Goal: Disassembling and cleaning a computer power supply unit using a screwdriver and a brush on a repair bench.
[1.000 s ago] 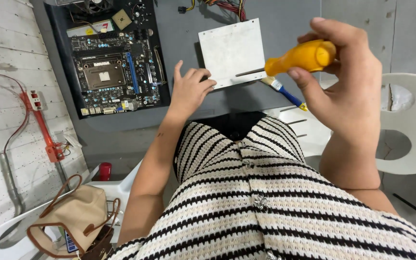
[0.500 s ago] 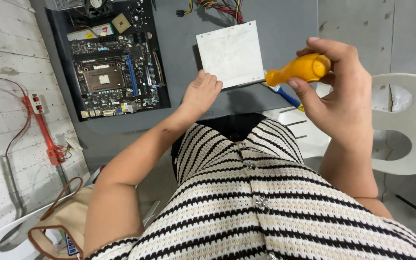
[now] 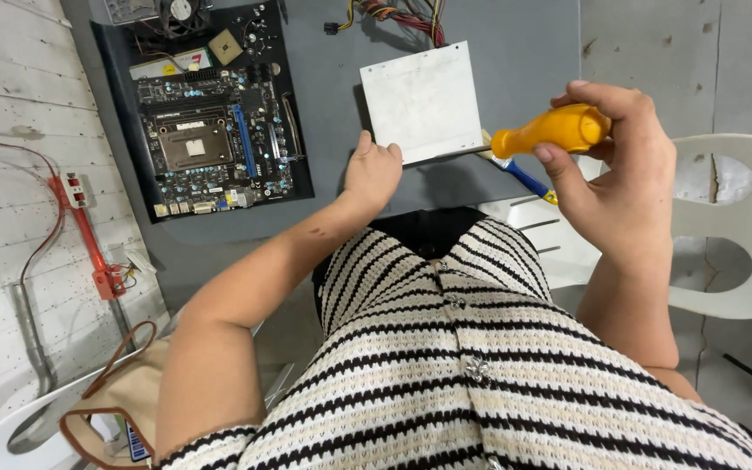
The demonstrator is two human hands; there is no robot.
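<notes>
the grey box (image 3: 424, 103) lies on the table (image 3: 524, 52), by the motherboard (image 3: 211, 130). the left hand (image 3: 372, 170) rests loose-fingered on its near corner, seemingly to steady it. the right hand (image 3: 611, 165) wraps the orange screwdriver (image 3: 550, 130), tip toward the box edge.

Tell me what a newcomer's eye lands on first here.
First the orange-handled screwdriver, gripped in the right hand at upper right, its shaft aimed at the pale metal power supply box. The left hand rests against that box's near corner on the grey table. Left of it lies a bare black motherboard.
</notes>
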